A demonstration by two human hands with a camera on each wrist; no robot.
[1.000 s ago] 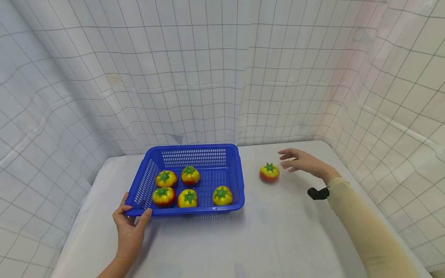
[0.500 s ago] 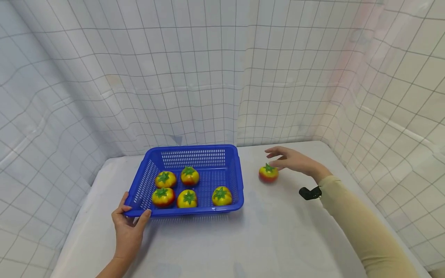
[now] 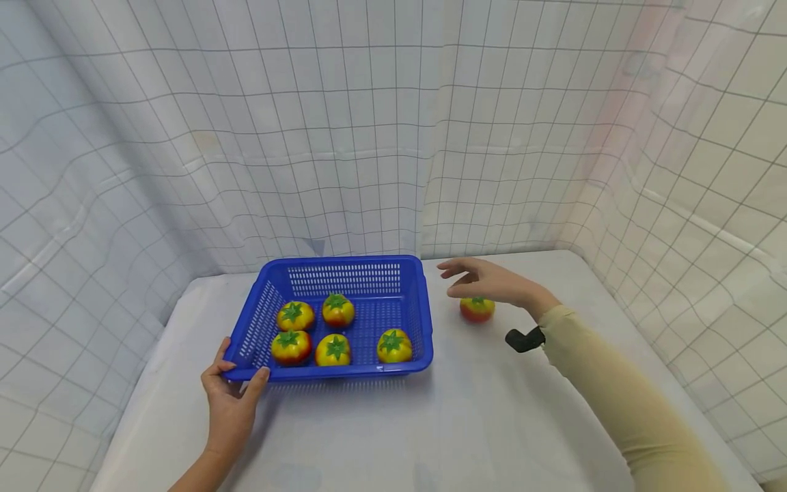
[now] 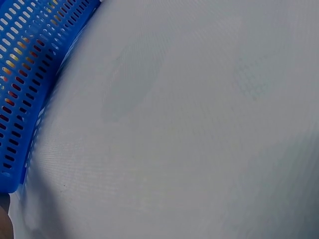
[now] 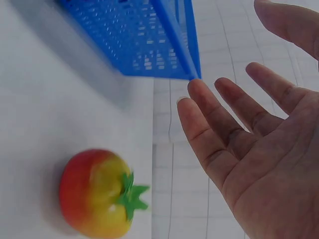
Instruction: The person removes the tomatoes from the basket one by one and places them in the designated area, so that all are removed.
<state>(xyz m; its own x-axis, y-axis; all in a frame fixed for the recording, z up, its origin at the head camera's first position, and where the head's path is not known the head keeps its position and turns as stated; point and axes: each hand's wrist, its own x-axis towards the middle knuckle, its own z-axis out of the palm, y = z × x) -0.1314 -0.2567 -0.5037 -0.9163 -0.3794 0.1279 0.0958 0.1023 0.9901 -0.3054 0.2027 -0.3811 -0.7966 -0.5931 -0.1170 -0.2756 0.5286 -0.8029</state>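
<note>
A blue plastic basket (image 3: 424,321) with slotted walls holds several red-and-yellow toy tomatoes (image 3: 291,348) with green leaf tops. At its near left corner my left hand (image 3: 229,410) grips the rim between thumb and fingers. One more toy tomato (image 3: 477,311) sits on the table to the right of the basket, partly behind my right hand (image 3: 488,280) in the head view. That hand hovers above it with loosely bent fingers and nothing in them. In the right wrist view, the loose tomato (image 5: 97,193) stands apart from the fingers, which point toward the basket's wall (image 5: 149,64).
A white cloth covers the table (image 3: 492,424). White curtains with a dark grid (image 3: 344,137) enclose the back and both sides. The basket stands close to the back curtain. A black wrist device (image 3: 525,339) hangs under the right wrist.
My right hand has moved left, from the right side of the loose tomato to over it and toward the basket. The left hand keeps its grip on the basket corner.
</note>
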